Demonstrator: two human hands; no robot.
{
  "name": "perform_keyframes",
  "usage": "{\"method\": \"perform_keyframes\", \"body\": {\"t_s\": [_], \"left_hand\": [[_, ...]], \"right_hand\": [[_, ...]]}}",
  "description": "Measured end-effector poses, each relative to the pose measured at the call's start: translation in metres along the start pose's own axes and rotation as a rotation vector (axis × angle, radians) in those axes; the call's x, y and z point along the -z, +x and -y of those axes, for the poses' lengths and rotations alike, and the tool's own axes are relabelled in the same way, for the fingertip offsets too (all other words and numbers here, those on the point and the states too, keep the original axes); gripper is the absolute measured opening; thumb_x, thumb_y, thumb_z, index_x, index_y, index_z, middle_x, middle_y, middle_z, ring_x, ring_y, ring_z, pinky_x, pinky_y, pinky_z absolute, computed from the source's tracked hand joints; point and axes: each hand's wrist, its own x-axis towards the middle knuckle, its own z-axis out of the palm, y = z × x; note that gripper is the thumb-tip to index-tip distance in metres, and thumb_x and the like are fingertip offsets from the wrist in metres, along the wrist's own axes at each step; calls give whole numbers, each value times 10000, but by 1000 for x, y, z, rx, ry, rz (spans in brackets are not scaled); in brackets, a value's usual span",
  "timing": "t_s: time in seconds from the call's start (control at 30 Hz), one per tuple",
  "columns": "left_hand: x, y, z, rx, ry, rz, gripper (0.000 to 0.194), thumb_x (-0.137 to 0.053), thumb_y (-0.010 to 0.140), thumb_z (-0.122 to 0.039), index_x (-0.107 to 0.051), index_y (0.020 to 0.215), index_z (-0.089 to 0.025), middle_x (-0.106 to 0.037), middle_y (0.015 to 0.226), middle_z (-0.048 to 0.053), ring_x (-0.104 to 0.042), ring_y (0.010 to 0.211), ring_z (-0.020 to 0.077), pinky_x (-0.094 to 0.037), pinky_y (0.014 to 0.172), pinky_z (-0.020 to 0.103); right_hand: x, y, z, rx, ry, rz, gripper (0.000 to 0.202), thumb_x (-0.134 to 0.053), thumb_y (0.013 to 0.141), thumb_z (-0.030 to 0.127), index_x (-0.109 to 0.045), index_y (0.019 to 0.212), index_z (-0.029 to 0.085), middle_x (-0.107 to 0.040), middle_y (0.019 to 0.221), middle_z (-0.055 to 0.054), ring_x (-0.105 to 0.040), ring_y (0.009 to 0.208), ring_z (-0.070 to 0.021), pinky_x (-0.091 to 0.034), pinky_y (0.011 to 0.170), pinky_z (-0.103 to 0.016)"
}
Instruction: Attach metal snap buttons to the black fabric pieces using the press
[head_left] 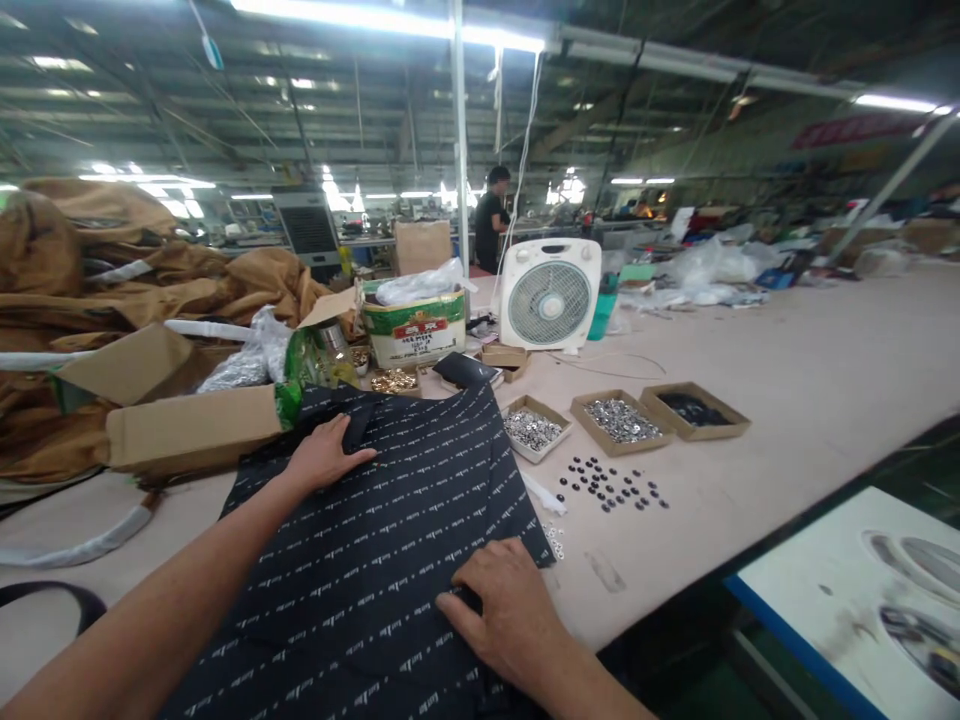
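Observation:
A black cloth printed with rows of white lettering (375, 530) lies spread over the table in front of me. My left hand (328, 455) rests on its far left part, thumb stretched out and fingers over a dark folded flap (361, 425). Nearer to me, my right hand (504, 600) is at the cloth's right side. Its fingers are curled, with a dark fold of the cloth between thumb and forefinger. Small black round pieces (604, 485) are scattered beyond the right hand, and small pale rings (555, 540) lie by the cloth's edge.
Open boxes of silvery metal parts (536, 430) (621, 420) and a box of black pieces (694, 410) stand on the right. A white fan (551, 295) and a green-and-white carton (416, 330) are behind. Brown cloth (142, 250) is heaped left. A person (492, 220) stands far back.

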Motion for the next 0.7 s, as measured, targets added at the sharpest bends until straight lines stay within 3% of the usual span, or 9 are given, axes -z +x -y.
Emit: {"method": "perform_keyframes", "body": {"t_s": [0.1,0.23,0.37,0.47,0.57,0.7], "left_hand": [[-5,14,3,67,-18,88,1050,-528,784,-741,-302,1530,-37,-466,1516,245,-508,1352,380,-439,1083,441],[-1,27,13,102,-23,141,894,-519,812,-608,-385,1488,-39,-651,1297,247,-643,1159,387,-521,934,458],[8,25,13,40,-47,89,529,-493,780,-434,-691,1150,-111,-698,1178,219,-642,1133,376,-502,971,458],[17,17,7,-23,-113,2,414,-418,785,-392,-713,962,-161,-700,1167,176,-629,1152,325,-475,1022,405],[34,7,3,-40,-194,-65,449,-323,833,-436,-656,995,-182,-722,1062,114,-671,1004,267,-513,929,358],[80,-22,-4,-33,-348,-204,406,-325,847,-531,-584,887,-221,-677,837,33,-631,828,234,-505,776,332]], "right_hand": [[1,5,0,-8,-39,35,237,-667,914,430,-699,794,227,-729,841,-2,-621,888,-197,-343,878,-367],[3,11,-1,-18,-68,83,272,-634,929,418,-692,756,215,-734,830,-17,-632,869,-194,-348,868,-362],[3,12,-1,-35,-96,109,283,-621,922,415,-701,739,216,-743,830,-28,-648,853,-203,-377,894,-380],[3,14,-3,-17,-82,105,276,-636,907,418,-699,725,220,-738,802,-25,-656,831,-211,-416,888,-381],[14,24,-5,20,-11,0,150,-663,896,378,-731,910,245,-742,931,-21,-656,919,-216,-449,897,-360],[44,53,-1,58,29,-310,501,-707,863,325,-589,1338,218,-612,1354,-88,-538,1239,-247,-394,1069,-382]]}}
